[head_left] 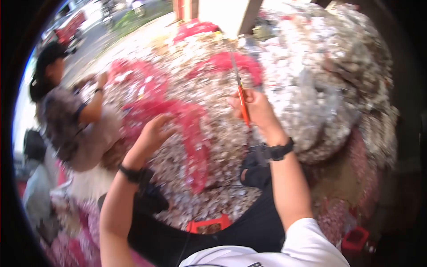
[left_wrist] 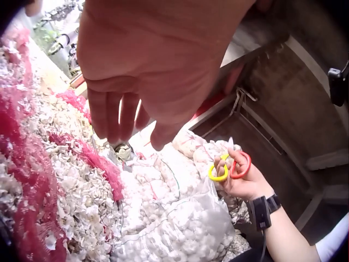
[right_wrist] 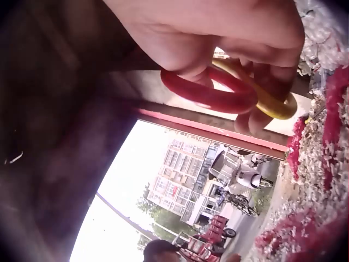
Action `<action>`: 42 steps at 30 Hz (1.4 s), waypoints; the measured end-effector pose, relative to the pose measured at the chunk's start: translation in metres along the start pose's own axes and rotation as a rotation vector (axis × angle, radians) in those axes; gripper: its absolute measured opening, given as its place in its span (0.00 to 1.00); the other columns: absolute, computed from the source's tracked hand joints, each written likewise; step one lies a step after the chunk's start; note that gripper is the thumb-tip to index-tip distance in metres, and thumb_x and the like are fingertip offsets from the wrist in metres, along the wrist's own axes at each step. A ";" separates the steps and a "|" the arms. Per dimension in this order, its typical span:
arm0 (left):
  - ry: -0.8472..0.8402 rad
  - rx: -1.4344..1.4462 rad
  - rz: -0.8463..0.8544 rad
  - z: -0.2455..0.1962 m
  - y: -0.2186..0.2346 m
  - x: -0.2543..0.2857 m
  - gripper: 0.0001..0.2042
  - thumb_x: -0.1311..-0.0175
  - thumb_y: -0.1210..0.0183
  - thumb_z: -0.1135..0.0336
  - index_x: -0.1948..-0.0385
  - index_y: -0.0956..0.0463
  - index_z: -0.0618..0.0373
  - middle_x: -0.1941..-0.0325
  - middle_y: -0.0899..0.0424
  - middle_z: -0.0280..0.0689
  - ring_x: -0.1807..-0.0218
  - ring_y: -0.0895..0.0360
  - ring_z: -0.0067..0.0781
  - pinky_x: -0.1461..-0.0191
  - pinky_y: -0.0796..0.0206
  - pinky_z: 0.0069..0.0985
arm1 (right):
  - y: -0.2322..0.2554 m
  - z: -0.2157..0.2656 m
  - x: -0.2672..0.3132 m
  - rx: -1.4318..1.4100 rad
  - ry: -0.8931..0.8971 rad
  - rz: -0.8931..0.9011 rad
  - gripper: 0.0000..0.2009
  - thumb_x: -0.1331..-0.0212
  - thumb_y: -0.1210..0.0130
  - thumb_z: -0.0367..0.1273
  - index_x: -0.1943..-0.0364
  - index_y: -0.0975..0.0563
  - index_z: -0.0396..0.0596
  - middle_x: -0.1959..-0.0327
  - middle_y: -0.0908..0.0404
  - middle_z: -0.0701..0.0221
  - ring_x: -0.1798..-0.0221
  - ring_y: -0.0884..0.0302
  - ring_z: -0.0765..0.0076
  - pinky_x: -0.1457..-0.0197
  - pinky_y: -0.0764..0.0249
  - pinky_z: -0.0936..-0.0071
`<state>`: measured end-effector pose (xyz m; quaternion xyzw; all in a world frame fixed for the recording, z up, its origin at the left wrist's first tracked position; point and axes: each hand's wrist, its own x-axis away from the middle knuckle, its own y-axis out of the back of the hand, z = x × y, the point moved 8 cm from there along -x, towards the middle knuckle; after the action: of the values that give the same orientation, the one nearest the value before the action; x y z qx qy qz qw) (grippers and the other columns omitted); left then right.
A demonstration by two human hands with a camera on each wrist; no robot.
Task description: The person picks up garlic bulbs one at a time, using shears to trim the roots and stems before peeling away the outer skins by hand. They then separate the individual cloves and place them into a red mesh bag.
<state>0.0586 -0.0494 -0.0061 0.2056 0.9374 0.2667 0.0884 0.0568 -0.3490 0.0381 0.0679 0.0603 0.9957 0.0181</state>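
My right hand (head_left: pixel 258 111) holds a pair of scissors (head_left: pixel 241 95) with the blades pointing away from me. In the right wrist view the thumb and fingers pass through the red handle loop (right_wrist: pixel 210 98) and the yellow one (right_wrist: pixel 272 106). My left hand (head_left: pixel 155 133) hovers over the pile with fingers apart and slightly bent, holding nothing; in the left wrist view its fingers (left_wrist: pixel 112 114) hang loose. Red netting (head_left: pixel 195 133) lies below and beside it on a heap of pale, flaky pieces (head_left: pixel 222 115).
A person in a dark cap (head_left: pixel 66 111) sits at the left, reaching toward the pile. Large clear bags of whitish bulbs (left_wrist: pixel 191 224) stand at the right. A small red stool (head_left: pixel 209 224) is between my legs, and another red object (head_left: pixel 355 239) lies lower right.
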 end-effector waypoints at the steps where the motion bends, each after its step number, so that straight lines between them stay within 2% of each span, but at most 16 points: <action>1: -0.090 -0.093 -0.037 0.016 0.009 -0.002 0.20 0.41 0.32 0.63 0.49 0.22 0.62 0.48 0.18 0.46 0.43 0.22 0.40 0.40 0.32 0.34 | -0.014 -0.001 -0.003 0.156 0.034 0.054 0.14 0.43 0.31 0.35 0.59 0.20 0.41 0.71 0.17 0.72 0.73 0.24 0.83 0.70 0.28 0.80; 4: 0.014 -0.230 -0.239 0.056 0.067 -0.006 0.18 0.40 0.33 0.64 0.51 0.21 0.62 0.47 0.18 0.48 0.42 0.23 0.44 0.40 0.32 0.33 | -0.029 0.009 0.000 0.472 -0.063 0.089 0.17 0.42 0.33 0.35 0.53 0.19 0.40 0.68 0.15 0.72 0.70 0.23 0.81 0.67 0.29 0.77; 6: 0.196 -0.259 -0.398 0.081 0.106 0.000 0.17 0.39 0.36 0.64 0.51 0.21 0.63 0.52 0.16 0.48 0.45 0.21 0.45 0.42 0.31 0.34 | -0.027 -0.001 -0.006 0.429 0.000 0.150 0.18 0.45 0.35 0.32 0.50 0.21 0.41 0.72 0.19 0.72 0.70 0.24 0.80 0.65 0.29 0.74; 9: 0.406 0.032 -0.575 0.125 0.107 0.026 0.14 0.38 0.38 0.64 0.54 0.20 0.63 0.58 0.14 0.46 0.52 0.18 0.43 0.47 0.29 0.33 | -0.031 0.011 0.000 0.523 0.073 0.077 0.19 0.46 0.36 0.31 0.50 0.22 0.39 0.72 0.19 0.66 0.70 0.21 0.66 0.64 0.27 0.67; 10: 0.452 -0.064 -0.590 0.147 0.090 0.033 0.12 0.38 0.40 0.65 0.58 0.18 0.62 0.61 0.14 0.45 0.57 0.17 0.39 0.53 0.28 0.32 | -0.035 0.016 0.004 0.510 0.073 0.091 0.19 0.46 0.36 0.31 0.50 0.22 0.39 0.72 0.19 0.66 0.70 0.21 0.66 0.64 0.27 0.67; 11: 0.371 -0.261 -0.463 0.178 0.066 0.035 0.11 0.40 0.41 0.64 0.61 0.17 0.61 0.63 0.14 0.46 0.60 0.17 0.39 0.55 0.27 0.33 | -0.037 0.023 0.007 0.558 0.101 0.063 0.18 0.46 0.36 0.30 0.50 0.22 0.39 0.71 0.19 0.64 0.70 0.20 0.62 0.63 0.26 0.65; 12: 0.591 -0.170 -0.178 0.221 0.031 0.041 0.13 0.41 0.40 0.62 0.61 0.17 0.61 0.63 0.14 0.48 0.59 0.16 0.42 0.53 0.26 0.36 | -0.040 0.029 0.010 0.605 0.131 0.039 0.18 0.46 0.36 0.30 0.51 0.23 0.39 0.71 0.18 0.62 0.69 0.19 0.58 0.63 0.25 0.64; 13: 0.472 -0.273 -0.229 0.252 0.014 0.046 0.15 0.42 0.40 0.60 0.60 0.17 0.61 0.62 0.14 0.49 0.57 0.16 0.46 0.51 0.26 0.38 | -0.046 0.031 0.011 0.591 0.137 0.053 0.18 0.46 0.36 0.30 0.51 0.23 0.39 0.71 0.18 0.62 0.69 0.19 0.58 0.63 0.25 0.64; 18: 0.656 -0.335 -0.167 0.334 -0.041 0.041 0.14 0.39 0.47 0.64 0.57 0.17 0.59 0.55 0.15 0.51 0.48 0.20 0.53 0.43 0.30 0.43 | -0.057 0.025 0.015 0.613 0.051 0.065 0.21 0.45 0.38 0.29 0.46 0.25 0.40 0.66 0.18 0.60 0.64 0.18 0.55 0.59 0.24 0.62; 22: 0.731 -0.332 -0.191 0.362 -0.061 0.013 0.16 0.38 0.49 0.66 0.52 0.20 0.59 0.51 0.17 0.51 0.45 0.22 0.54 0.40 0.31 0.43 | -0.063 0.013 0.020 0.640 0.061 0.047 0.22 0.46 0.37 0.27 0.45 0.25 0.40 0.64 0.19 0.59 0.65 0.18 0.56 0.60 0.24 0.64; 24: 0.561 -0.420 -0.301 0.372 -0.065 -0.014 0.18 0.37 0.49 0.67 0.47 0.23 0.59 0.45 0.19 0.51 0.43 0.23 0.54 0.38 0.32 0.44 | -0.063 0.011 0.019 0.650 0.068 0.040 0.22 0.46 0.37 0.26 0.44 0.25 0.40 0.63 0.19 0.59 0.65 0.18 0.56 0.60 0.23 0.65; 28: 0.612 -0.461 -0.338 0.387 -0.063 -0.050 0.16 0.38 0.47 0.69 0.49 0.22 0.58 0.47 0.19 0.52 0.46 0.22 0.55 0.40 0.31 0.44 | -0.057 0.001 0.016 0.650 -0.181 -0.012 0.22 0.45 0.38 0.24 0.44 0.25 0.41 0.64 0.20 0.63 0.67 0.20 0.64 0.65 0.24 0.69; 30: 0.734 -0.446 -0.208 0.403 -0.076 -0.051 0.18 0.40 0.41 0.66 0.47 0.24 0.54 0.46 0.21 0.50 0.43 0.24 0.55 0.41 0.30 0.45 | -0.058 0.007 0.014 0.686 -0.095 -0.037 0.22 0.46 0.37 0.23 0.44 0.25 0.41 0.65 0.22 0.66 0.70 0.22 0.66 0.66 0.25 0.70; 33: 0.641 -0.575 -0.184 0.390 -0.092 -0.046 0.30 0.48 0.30 0.59 0.41 0.31 0.48 0.39 0.31 0.43 0.38 0.32 0.55 0.41 0.29 0.46 | -0.060 0.009 0.010 0.620 -0.161 -0.047 0.23 0.47 0.37 0.22 0.44 0.25 0.41 0.65 0.23 0.66 0.68 0.22 0.67 0.66 0.25 0.70; 37: 0.644 -0.694 0.030 0.399 -0.111 -0.059 0.25 0.42 0.36 0.56 0.41 0.30 0.42 0.40 0.28 0.44 0.40 0.30 0.58 0.43 0.29 0.49 | -0.069 0.006 0.008 0.640 -0.067 -0.032 0.24 0.49 0.36 0.22 0.44 0.25 0.41 0.64 0.23 0.64 0.63 0.21 0.66 0.64 0.24 0.69; 42: 0.607 -0.671 -0.004 0.379 -0.101 -0.066 0.26 0.39 0.41 0.46 0.41 0.30 0.44 0.44 0.22 0.46 0.45 0.24 0.59 0.44 0.29 0.49 | -0.078 0.002 0.003 0.670 -0.139 0.022 0.25 0.49 0.35 0.23 0.43 0.25 0.42 0.61 0.21 0.61 0.61 0.20 0.61 0.62 0.22 0.66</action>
<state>0.1885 0.0196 -0.3753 0.0764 0.7831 0.6037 -0.1281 0.0567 -0.2717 0.0309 0.1385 0.3819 0.9137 -0.0120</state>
